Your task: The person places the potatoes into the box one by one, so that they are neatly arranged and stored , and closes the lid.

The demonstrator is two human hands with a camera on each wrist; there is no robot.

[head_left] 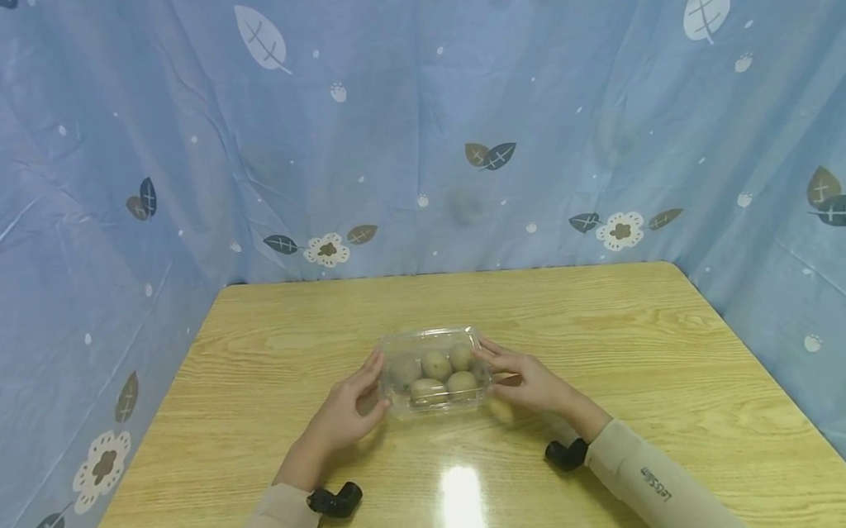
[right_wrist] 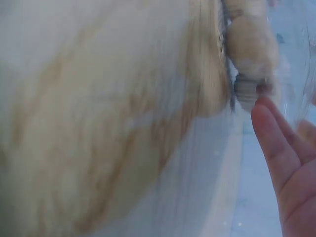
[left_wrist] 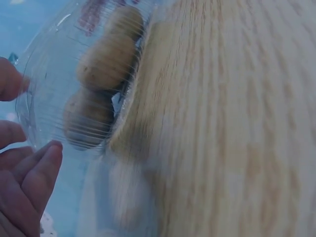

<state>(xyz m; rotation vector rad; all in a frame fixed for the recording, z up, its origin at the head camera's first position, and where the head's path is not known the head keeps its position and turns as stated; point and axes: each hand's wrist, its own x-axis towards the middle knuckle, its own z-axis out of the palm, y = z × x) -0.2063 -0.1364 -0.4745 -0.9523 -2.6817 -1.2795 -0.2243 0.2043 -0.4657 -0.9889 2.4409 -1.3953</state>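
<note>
A clear plastic box point(head_left: 432, 338) with a ridged see-through wall is at the middle of the table, between the two hands. Inside it lie several rounded yellowish-brown items point(head_left: 436, 366), egg-like or fruit-like; their exact kind is not plain. My left hand point(head_left: 349, 404) holds the box's left end, fingers toward the back and thumb toward the front. At the opposite end my right hand point(head_left: 525, 378) holds it likewise. In the left wrist view, fingertips point(left_wrist: 52, 153) touch the ridged wall. Fingers point(right_wrist: 274, 140) lie against the box's side in the right wrist view, which is blurred.
The wood-grain table point(head_left: 607, 324) reaches back to a blue curtain point(head_left: 411, 116) printed with leaves and flowers, which also hangs at both sides. Black wrist devices point(head_left: 335, 500) sit at the cuffs of the light sleeves. A bright reflection lies on the tabletop in front.
</note>
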